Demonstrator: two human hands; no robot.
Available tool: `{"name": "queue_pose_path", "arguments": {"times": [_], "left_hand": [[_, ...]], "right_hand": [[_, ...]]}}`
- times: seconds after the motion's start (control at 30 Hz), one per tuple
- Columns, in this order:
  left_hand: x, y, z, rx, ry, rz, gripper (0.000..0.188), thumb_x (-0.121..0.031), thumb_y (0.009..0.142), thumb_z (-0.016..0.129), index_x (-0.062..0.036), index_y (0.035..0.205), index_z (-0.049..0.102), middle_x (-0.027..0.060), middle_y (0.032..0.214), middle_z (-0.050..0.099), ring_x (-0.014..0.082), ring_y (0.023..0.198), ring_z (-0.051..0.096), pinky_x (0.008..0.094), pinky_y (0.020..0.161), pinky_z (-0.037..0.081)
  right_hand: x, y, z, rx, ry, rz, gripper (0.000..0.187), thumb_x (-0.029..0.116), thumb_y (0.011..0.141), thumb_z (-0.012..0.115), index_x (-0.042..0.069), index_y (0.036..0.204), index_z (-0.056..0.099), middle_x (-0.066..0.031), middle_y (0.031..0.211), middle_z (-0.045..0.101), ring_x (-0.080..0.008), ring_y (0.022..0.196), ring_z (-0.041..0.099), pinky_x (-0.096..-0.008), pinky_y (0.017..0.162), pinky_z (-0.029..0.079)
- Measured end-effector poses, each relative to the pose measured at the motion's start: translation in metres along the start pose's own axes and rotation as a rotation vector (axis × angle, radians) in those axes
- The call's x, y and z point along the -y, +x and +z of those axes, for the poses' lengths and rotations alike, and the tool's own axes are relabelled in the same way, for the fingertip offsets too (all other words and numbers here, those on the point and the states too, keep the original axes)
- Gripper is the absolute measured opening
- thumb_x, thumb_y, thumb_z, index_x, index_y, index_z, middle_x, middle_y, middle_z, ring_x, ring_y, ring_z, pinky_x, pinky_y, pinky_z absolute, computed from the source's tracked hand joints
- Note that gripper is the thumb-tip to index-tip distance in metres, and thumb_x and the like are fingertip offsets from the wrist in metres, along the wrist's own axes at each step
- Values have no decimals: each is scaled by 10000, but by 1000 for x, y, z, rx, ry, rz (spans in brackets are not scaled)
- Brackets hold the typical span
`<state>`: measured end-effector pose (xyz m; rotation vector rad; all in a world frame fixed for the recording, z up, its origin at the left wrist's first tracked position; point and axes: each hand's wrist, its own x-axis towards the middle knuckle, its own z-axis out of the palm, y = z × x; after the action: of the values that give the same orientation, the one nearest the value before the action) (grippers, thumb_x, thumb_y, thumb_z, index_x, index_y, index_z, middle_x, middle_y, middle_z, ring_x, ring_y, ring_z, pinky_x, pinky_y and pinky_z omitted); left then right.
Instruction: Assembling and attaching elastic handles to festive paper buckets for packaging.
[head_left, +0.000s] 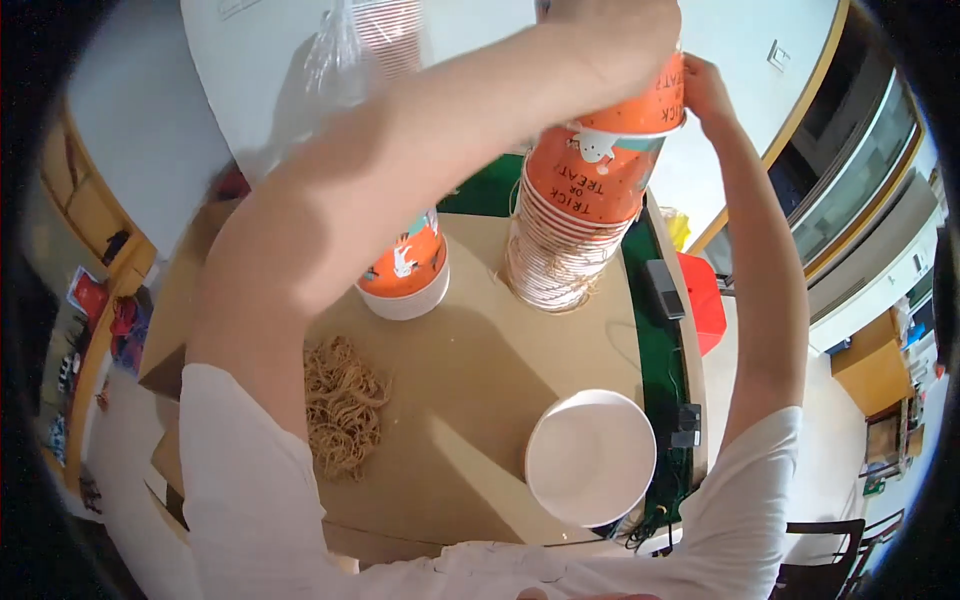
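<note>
A tall stack of upside-down paper buckets stands at the far right of the table, with strands of twine among the stacked rims. Over its top sits an orange paper bucket with a printed pattern, rim down. My left hand reaches across and grips this bucket from above; its fingertips are out of sight. My right hand holds the same bucket's right side with bent fingers. Beneath my left forearm another stack of orange buckets is partly hidden. Near me on the right, a white-lined bucket stands mouth up.
A tangled heap of brown twine lies at the left of the brown tabletop. Behind it, clear plastic wrap surrounds a tall stack of cups. Black adapters and cables line the right edge, beside a red bin.
</note>
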<state>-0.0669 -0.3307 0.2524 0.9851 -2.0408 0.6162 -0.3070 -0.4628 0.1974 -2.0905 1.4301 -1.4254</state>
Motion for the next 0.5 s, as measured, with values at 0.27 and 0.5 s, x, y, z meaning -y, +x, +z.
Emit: {"name": "queue_pose_path", "arguments": {"times": [0.27, 0.5], "left_hand": [[-10, -11, 30, 232, 68, 371, 242, -144, 796, 550, 9, 982, 575, 156, 864, 641, 286, 918, 595, 470, 788, 451], [-41, -74, 52, -104, 503, 222, 225, -152, 839, 556, 32, 964, 585, 129, 817, 634, 247, 830, 583, 424, 769, 443]], "right_hand": [[-47, -56, 54, 330, 221, -80, 326, 195, 843, 614, 26, 1121, 584, -46, 1046, 630, -146, 902, 600, -311, 771, 492], [-93, -124, 0, 62, 151, 500, 299, 169, 852, 584, 69, 1133, 595, -61, 952, 641, -126, 808, 606, -251, 703, 477]]}}
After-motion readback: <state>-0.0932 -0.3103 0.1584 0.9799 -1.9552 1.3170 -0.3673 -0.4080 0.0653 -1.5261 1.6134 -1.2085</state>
